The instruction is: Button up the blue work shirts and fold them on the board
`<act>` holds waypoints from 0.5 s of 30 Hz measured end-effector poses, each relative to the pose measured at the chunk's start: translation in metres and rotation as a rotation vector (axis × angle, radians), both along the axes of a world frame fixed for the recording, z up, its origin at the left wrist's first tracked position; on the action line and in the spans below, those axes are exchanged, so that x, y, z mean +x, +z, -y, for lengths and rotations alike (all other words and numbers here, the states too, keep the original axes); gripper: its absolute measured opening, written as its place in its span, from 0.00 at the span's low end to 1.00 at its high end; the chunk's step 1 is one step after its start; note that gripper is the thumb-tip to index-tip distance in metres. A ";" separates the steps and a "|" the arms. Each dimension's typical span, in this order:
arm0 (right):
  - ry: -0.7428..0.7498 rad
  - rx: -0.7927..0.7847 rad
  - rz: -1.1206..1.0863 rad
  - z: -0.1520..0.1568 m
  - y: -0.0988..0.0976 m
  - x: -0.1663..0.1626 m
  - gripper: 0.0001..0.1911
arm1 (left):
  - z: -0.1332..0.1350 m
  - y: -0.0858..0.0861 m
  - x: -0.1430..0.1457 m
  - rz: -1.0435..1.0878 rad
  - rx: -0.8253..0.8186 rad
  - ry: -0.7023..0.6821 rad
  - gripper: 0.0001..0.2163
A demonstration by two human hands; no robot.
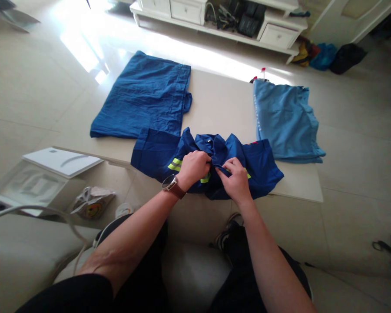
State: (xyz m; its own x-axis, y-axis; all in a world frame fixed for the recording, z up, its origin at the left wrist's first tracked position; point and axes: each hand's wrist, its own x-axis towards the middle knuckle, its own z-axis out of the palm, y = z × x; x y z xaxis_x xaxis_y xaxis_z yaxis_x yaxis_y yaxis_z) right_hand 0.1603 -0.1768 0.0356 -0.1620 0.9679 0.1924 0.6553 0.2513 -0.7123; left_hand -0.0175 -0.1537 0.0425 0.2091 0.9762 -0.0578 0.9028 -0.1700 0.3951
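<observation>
A dark blue short-sleeved work shirt [259, 163] lies across the near edge of the table, its collar [215, 142] towards the far side and its sleeves spread left and right. Yellow-and-silver reflective strips [175, 164] show on its chest, partly covered by my hands. My left hand [194, 167], with a watch [170, 183] on its wrist, is closed on the shirt's front opening below the collar. Right beside it, my right hand [236, 178] pinches the other edge of that opening between thumb and fingers. Whether a button sits between the fingertips is hidden.
Folded blue cloth [146, 98] covers the table's left part; light blue shorts or similar fabric [285, 121] lie at the right. Bottles with red caps [263, 73] stand behind. A white bin-like box [61, 161] and a plastic bag [94, 202] are at the left. A white cabinet [185, 12] stands beyond.
</observation>
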 end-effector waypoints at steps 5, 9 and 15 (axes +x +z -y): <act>-0.078 -0.110 -0.130 0.002 0.004 -0.004 0.17 | 0.000 0.004 0.000 0.064 0.027 0.023 0.08; -0.154 -0.201 -0.184 0.001 0.003 -0.006 0.21 | 0.001 0.005 0.001 0.103 0.050 -0.008 0.07; -0.215 -0.230 -0.203 0.000 -0.002 -0.007 0.21 | 0.001 0.001 0.002 0.114 0.065 -0.104 0.07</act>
State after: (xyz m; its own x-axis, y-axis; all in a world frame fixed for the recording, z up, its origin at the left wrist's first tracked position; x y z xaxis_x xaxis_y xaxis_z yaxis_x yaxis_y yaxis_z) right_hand 0.1536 -0.1772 0.0335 0.0683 0.9973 -0.0271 0.5155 -0.0585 -0.8549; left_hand -0.0156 -0.1550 0.0438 0.3105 0.9499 0.0343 0.8292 -0.2884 0.4788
